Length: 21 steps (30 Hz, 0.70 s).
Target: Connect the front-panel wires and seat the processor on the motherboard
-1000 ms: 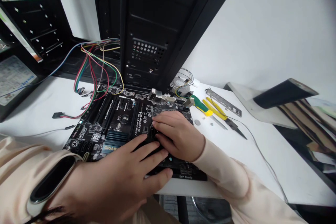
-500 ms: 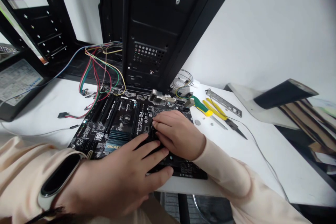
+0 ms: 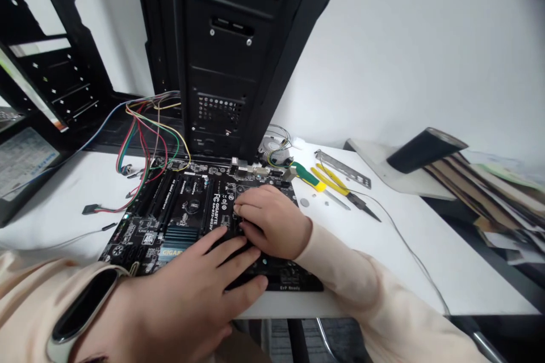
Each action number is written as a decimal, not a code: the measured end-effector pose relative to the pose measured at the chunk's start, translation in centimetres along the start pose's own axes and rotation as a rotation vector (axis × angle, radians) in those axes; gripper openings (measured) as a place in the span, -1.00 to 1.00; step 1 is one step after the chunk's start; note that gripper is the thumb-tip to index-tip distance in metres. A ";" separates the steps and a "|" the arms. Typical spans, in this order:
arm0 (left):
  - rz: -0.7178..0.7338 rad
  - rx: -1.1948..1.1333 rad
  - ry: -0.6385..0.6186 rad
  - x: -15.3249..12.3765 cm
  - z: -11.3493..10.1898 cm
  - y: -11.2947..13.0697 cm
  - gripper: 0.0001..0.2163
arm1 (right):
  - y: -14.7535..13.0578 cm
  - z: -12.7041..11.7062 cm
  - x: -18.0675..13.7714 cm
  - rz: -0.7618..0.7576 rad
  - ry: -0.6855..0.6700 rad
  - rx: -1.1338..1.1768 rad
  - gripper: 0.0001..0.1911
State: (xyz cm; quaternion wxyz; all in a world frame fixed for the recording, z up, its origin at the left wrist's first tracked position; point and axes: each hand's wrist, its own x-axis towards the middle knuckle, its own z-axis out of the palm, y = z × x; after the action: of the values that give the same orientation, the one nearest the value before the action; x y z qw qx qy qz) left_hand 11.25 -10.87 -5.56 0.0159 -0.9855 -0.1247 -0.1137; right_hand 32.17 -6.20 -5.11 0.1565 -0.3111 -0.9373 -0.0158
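Left hand [image 3: 191, 283] palm down over the near side of the circuit board [image 3: 216, 210], fingers spread apart, closed on nothing visible. Right hand [image 3: 275, 227] over the board's 3 o'clock part, fingers bent and drawn together; whether they grip a part cannot be told, as the spot beneath is hidden. Fingertips of the two hands nearly meet.

Positions, dial centred on the board, 12 away from the person: board flat on the white desk [image 3: 383, 266], near its front edge. Computer case [image 3: 215, 76] upright at 12, loose wires [image 3: 147, 147] at 11, some hanging over the board's far corner. What looks like a cooling fan [image 3: 275, 150] at 1. Screwdriver [image 3: 307, 177] and pliers [image 3: 336, 182] lie around 2, both out of hand.

Judgement: step in hand appears to be close fingertip work on the board itself, right hand handling a small part, left steadying. Exact action not determinable. Next move calls for light, even fingertip pressure, the board held flat by the left, and a clear view under the right fingers before any harder push.
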 end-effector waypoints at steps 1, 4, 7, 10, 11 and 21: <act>-0.004 0.004 -0.003 0.0 0.1 0.0 -0.53 | 0.2 0.1 -0.1 -0.010 0.030 0.042 -0.82; -0.020 -0.002 -0.002 0.1 0.2 0.1 -0.54 | 0.9 0.5 -0.3 -0.060 0.138 0.144 -0.82; -0.013 -0.006 0.014 0.3 0.2 0.1 -0.54 | 1.2 0.8 -0.5 -0.069 0.203 0.175 -0.83; -0.013 0.000 0.003 0.3 0.0 0.0 -0.55 | 1.3 1.0 -0.7 -0.044 0.216 0.190 -0.78; -0.011 0.001 -0.002 0.3 -0.1 0.0 -0.55 | 1.3 1.1 -0.8 -0.031 0.218 0.193 -0.75; -0.042 -0.092 -0.208 1.1 -1.4 -0.1 -0.51 | 1.1 1.1 -0.7 -0.092 0.260 0.152 -0.80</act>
State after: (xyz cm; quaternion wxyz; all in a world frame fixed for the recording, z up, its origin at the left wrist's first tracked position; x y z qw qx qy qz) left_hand 11.91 -10.56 -3.92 -0.0447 -0.9888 -0.1411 -0.0169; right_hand 32.99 -5.54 -6.45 0.2989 -0.2503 -0.9208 0.0078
